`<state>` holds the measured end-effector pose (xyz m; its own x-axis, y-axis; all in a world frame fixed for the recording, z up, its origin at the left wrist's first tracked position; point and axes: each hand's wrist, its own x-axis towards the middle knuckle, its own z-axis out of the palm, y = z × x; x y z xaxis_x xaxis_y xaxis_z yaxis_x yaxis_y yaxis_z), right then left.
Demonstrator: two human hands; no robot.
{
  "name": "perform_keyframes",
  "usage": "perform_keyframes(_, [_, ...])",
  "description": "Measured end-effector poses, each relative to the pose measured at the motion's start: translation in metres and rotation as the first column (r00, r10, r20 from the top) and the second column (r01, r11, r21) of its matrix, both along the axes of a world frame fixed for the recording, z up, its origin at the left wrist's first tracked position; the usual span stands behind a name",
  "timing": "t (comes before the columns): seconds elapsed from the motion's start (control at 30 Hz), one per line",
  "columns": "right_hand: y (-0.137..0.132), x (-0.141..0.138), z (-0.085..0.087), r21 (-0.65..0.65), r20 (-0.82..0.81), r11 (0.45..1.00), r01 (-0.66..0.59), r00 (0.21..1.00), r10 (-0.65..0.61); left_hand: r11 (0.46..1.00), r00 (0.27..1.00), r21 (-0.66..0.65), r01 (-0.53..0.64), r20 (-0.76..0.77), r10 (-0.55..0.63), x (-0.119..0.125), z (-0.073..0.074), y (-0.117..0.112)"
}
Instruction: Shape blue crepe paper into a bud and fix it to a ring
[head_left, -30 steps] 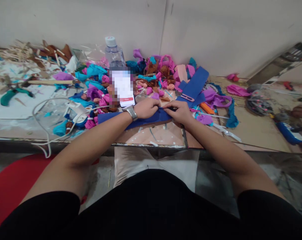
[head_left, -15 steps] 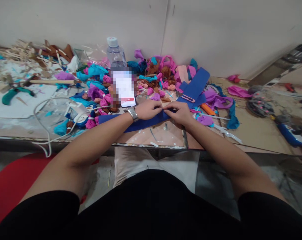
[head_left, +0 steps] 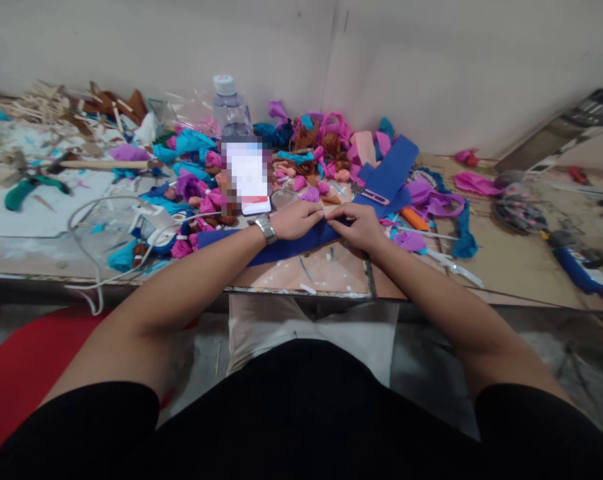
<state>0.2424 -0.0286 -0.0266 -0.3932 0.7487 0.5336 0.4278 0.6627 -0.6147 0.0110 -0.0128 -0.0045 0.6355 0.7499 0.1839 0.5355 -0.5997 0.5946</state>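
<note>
A long dark-blue strip (head_left: 276, 251), of paper or cloth, lies along the front of the workbench under my forearm and hands. My left hand (head_left: 297, 221), with a metal watch at the wrist, has its fingers closed on the strip's upper edge. Right beside it, thumb and fingers of my right hand (head_left: 362, 228) pinch the same strip; the fingertips of both hands nearly meet. What lies under the fingers is hidden. Behind my right hand are more folded blue strips (head_left: 394, 170) with a pink-handled cutter (head_left: 376, 197) on top.
A phone (head_left: 248, 177) leans before a plastic bottle (head_left: 230, 110), amid crumpled coloured pieces (head_left: 194, 141). A white charger (head_left: 155, 217) trails its cable at left. Green-handled pliers (head_left: 26, 190) and wooden sticks lie farther left. An orange cutter (head_left: 414, 218) and scissors (head_left: 456, 268) lie at right.
Both hands stay at nearly the same place on the blue strip, with only a very slight shift of the fingers. Nothing else has visibly moved.
</note>
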Motion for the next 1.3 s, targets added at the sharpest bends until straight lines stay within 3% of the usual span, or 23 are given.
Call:
perform_keyframes(0.3, [0.0010, 0.0009, -0.0002, 0.021, 0.012, 1.000, -0.014, 1.000, 0.014, 1.000, 1.000, -0.010, 0.002, 0.008, -0.002, -0.0001, -0.0004, 0.0007])
perform_keyframes(0.67, [-0.0003, 0.0002, -0.0006, -0.032, 0.007, 0.997, 0.071, 0.997, -0.071, 1.000, 1.000, 0.002, 0.003, 0.016, -0.003, -0.0005, 0.0001, 0.0012])
perform_keyframes(1.3, [-0.0046, 0.0000, 0.0043, 0.123, 0.092, 0.992, 0.030, 0.995, -0.042, 1.000, 0.998, -0.029, -0.012, 0.069, 0.014, 0.0021, 0.0011, -0.0013])
